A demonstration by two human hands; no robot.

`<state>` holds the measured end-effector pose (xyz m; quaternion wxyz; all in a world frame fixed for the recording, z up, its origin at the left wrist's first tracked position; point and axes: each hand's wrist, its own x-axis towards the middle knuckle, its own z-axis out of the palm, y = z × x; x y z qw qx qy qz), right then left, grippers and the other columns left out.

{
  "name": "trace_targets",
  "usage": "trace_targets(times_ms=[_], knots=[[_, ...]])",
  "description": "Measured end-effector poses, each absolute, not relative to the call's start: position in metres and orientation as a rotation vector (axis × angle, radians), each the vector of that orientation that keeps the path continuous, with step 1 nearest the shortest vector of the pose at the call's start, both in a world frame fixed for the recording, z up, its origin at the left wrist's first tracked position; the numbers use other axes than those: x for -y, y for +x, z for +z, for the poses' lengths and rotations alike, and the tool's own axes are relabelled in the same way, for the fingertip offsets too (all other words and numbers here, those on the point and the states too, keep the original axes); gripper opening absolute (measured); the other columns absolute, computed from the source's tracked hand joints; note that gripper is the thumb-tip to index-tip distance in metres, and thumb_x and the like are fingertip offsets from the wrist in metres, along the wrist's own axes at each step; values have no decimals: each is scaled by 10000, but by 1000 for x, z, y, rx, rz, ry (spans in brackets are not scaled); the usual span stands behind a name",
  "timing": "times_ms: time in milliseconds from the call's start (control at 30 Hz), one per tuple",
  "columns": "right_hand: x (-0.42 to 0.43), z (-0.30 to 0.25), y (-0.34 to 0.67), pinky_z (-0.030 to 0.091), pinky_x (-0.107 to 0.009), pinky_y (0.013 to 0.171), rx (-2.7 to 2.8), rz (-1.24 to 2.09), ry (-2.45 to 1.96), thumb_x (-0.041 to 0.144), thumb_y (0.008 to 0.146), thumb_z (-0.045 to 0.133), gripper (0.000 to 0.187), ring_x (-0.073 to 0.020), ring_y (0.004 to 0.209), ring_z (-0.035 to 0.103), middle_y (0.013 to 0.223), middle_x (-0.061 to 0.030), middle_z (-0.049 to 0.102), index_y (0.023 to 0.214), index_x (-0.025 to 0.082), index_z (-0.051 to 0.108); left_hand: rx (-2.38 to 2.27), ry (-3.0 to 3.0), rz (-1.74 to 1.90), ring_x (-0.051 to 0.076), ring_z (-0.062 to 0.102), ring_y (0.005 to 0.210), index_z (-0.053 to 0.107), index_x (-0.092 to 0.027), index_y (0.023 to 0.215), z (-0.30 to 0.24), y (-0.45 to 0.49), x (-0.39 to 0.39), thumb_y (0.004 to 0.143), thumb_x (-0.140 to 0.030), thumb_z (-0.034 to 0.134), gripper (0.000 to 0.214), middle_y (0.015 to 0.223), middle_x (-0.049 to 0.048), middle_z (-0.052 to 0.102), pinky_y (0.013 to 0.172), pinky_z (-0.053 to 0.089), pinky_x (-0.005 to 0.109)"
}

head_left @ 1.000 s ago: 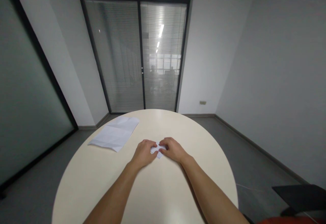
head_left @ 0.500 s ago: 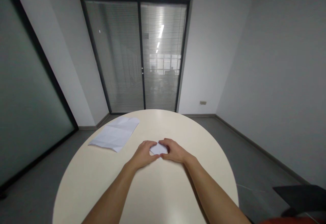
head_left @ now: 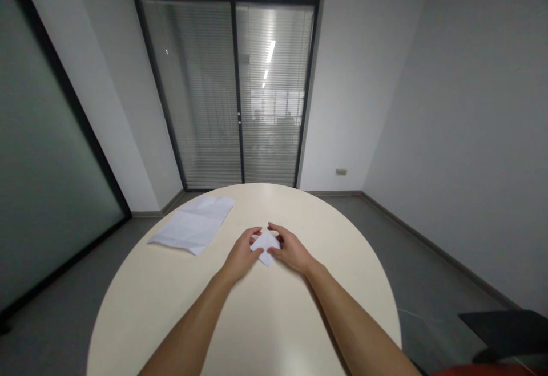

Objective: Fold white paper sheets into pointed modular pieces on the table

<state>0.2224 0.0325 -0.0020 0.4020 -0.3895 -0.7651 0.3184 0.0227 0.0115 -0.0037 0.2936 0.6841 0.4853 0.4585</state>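
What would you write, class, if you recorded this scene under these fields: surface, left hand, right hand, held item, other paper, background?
surface: round cream table
left hand: left hand grips the left side of the small white paper
right hand: right hand grips its right side
held item: small white paper, roughly diamond-shaped, between both hands
other paper: larger creased sheet, far left of table, untouched
background: dark-framed glass panels with blinds

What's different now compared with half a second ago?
The fingertips and thumbs of the left hand and right hand have shifted slightly away from the person, so the thumbs no longer meet at the near corner of the small folded paper, which now shows. Both hands are still at the paper. The large creased sheet stayed put.
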Motion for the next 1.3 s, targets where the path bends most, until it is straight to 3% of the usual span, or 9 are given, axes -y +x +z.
trace_targets(times_ms=[200, 367, 533, 1300], knots=[[-26, 14, 221, 534, -382, 892, 1892, 724, -1007, 241, 866, 647, 412, -202, 936, 653, 1201, -84, 714, 1277, 211, 659, -1322, 1843, 1242, 160, 645, 860, 660, -196, 1157, 14, 26, -7, 800, -140, 625, 363, 1132, 59, 723, 820, 539, 302], [-27, 22, 216, 520, -390, 942, 1908, 565, -953, 300, 914, 628, 311, -212, 992, 674, 1153, -76, 735, 1209, 224, 691, -1365, 1992, 1298, 192, 671, 900, 693, -210, 1091, 23, 25, -6, 926, -287, 559, 226, 996, 51, 751, 845, 518, 317], [-29, 21, 213, 522, -387, 916, 1935, 418, -908, 341, 955, 597, 241, -219, 981, 679, 1077, -73, 748, 1142, 238, 709, -1436, 2092, 1376, 202, 666, 908, 699, -221, 998, 25, 24, -4, 955, -331, 538, 200, 957, 50, 736, 858, 507, 323], [-31, 21, 223, 499, -295, 716, 1887, 455, -963, 351, 956, 569, 198, -188, 886, 652, 990, -65, 741, 992, 228, 720, -1360, 1950, 1480, 194, 668, 942, 686, -200, 955, 22, 23, -8, 945, -324, 539, 192, 970, 55, 737, 884, 501, 311]])
